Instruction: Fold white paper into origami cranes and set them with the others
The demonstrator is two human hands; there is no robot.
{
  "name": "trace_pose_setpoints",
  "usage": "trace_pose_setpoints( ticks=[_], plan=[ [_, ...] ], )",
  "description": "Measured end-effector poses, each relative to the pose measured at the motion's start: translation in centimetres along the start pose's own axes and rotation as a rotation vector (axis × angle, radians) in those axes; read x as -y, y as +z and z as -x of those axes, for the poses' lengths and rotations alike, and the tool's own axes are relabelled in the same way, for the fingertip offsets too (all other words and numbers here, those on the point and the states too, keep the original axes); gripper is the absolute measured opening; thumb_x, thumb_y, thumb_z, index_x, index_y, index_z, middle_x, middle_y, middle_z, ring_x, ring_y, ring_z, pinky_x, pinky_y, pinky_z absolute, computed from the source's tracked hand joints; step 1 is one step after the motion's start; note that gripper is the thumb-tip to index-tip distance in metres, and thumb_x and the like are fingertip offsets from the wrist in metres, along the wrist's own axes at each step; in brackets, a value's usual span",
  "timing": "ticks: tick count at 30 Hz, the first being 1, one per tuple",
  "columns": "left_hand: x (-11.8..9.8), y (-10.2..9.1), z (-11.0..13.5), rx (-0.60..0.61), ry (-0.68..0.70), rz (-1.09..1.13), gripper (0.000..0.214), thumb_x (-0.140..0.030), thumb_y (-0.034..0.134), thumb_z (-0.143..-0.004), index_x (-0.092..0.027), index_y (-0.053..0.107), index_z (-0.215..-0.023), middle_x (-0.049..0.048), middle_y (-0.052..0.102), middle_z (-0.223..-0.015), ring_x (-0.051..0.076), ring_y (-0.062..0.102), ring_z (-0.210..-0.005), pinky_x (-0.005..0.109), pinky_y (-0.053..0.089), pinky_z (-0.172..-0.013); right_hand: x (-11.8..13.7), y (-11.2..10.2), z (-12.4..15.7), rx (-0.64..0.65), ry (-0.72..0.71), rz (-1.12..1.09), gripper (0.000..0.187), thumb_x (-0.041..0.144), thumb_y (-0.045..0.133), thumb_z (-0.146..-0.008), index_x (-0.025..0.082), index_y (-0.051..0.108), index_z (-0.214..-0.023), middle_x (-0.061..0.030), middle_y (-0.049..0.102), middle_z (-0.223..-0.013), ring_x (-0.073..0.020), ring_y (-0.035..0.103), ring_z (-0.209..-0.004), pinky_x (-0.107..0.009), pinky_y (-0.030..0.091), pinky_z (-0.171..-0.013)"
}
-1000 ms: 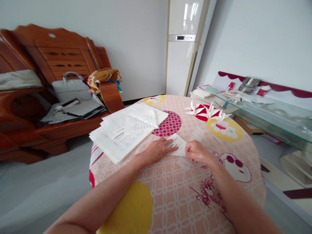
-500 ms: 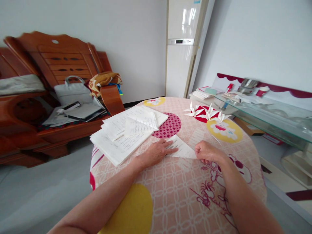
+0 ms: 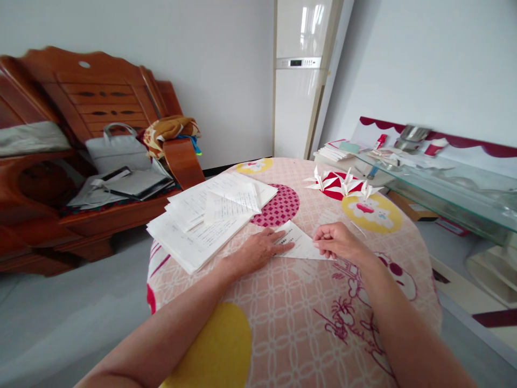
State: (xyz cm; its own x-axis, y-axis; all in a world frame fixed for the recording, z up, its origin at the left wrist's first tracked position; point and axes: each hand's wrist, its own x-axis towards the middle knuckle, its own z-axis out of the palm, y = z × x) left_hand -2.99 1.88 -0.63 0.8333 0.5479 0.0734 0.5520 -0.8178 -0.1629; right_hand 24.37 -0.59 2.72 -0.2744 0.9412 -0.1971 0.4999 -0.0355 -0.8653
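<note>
A printed sheet of paper [image 3: 298, 243], folded into a triangle, lies on the patterned tablecloth. My left hand [image 3: 260, 249] rests flat on its left side with the fingers stretched out. At the right corner, my right hand [image 3: 333, 241] has its fingers curled together, pinching the paper's edge; the fingertips partly cover that corner. A stack of written sheets [image 3: 186, 250] lies to the left, topped by a creased sheet [image 3: 232, 203]. Several white folded paper cranes [image 3: 343, 184] stand at the far right of the table.
The round table is covered by a tablecloth [image 3: 278, 334]. A wooden sofa [image 3: 97, 102] holding a grey bag [image 3: 117, 151] stands at left. On the right, a glass shelf [image 3: 464, 188] carries bowls and papers. A tall white cabinet unit [image 3: 297, 113] stands behind.
My right hand has shifted slightly left and up along the paper's right corner, its fist loosening into a pinch. The left hand stays on the paper. The view has tilted slightly.
</note>
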Motion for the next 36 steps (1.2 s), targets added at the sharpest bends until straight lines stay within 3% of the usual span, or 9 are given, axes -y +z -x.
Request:
trace_pose_setpoints(
  ticks=[5,13,18,28,36],
  plan=[
    [0.0,-0.2,-0.1,-0.015,0.029,0.030,0.050,-0.015,0.042,-0.098,-0.037,0.048,-0.143,0.0058,0.050,-0.148,0.024,0.055,-0.117,0.036,0.046,-0.095,-0.8,2.5,-1.4,0.051,-0.016,0.119,0.006,0.017,0.058,-0.070,0.016,0.060,-0.075,0.0039,0.057,-0.052,-0.0089,0.052,-0.044,-0.018,0.035,-0.042],
    [-0.1,-0.3,0.2,-0.042,0.153,0.168,0.040,-0.019,0.041,-0.100,-0.030,0.057,-0.135,0.0069,0.056,-0.141,0.023,0.055,-0.120,0.038,0.047,-0.097,-1.0,2.6,-1.5,0.010,-0.037,0.231,0.008,0.011,0.056,-0.071,0.017,0.061,-0.074,0.0047,0.056,-0.052,-0.0094,0.052,-0.046,-0.019,0.033,-0.046],
    [-0.5,0.4,0.6,-0.068,0.131,0.189,0.041,-0.015,0.042,-0.098,-0.027,0.058,-0.135,0.0080,0.056,-0.141,0.023,0.055,-0.123,0.037,0.046,-0.101,-0.3,3.0,-1.5,-0.057,-0.047,0.365,0.009,0.011,0.058,-0.072,0.017,0.064,-0.073,0.0027,0.059,-0.055,-0.0115,0.055,-0.054,-0.021,0.035,-0.052],
    [-1.2,0.5,1.8,-0.128,0.073,0.178,0.041,-0.014,0.042,-0.098,-0.026,0.060,-0.134,0.0104,0.057,-0.140,0.021,0.055,-0.129,0.038,0.045,-0.107,0.5,4.7,-1.0,-0.228,-0.042,0.656,0.013,0.013,0.057,-0.080,0.018,0.068,-0.082,-0.0061,0.072,-0.086,-0.0173,0.062,-0.081,-0.025,0.037,-0.068],
    [-1.6,1.2,2.3,-0.180,-0.018,0.187,0.043,-0.010,0.041,-0.094,-0.023,0.066,-0.127,0.0085,0.063,-0.135,0.021,0.060,-0.123,0.037,0.048,-0.105,0.5,6.2,0.6,-0.339,-0.046,0.709,0.017,0.014,0.052,-0.088,0.017,0.068,-0.095,-0.0086,0.073,-0.093,-0.0190,0.064,-0.089,-0.026,0.036,-0.073]
  ],
)
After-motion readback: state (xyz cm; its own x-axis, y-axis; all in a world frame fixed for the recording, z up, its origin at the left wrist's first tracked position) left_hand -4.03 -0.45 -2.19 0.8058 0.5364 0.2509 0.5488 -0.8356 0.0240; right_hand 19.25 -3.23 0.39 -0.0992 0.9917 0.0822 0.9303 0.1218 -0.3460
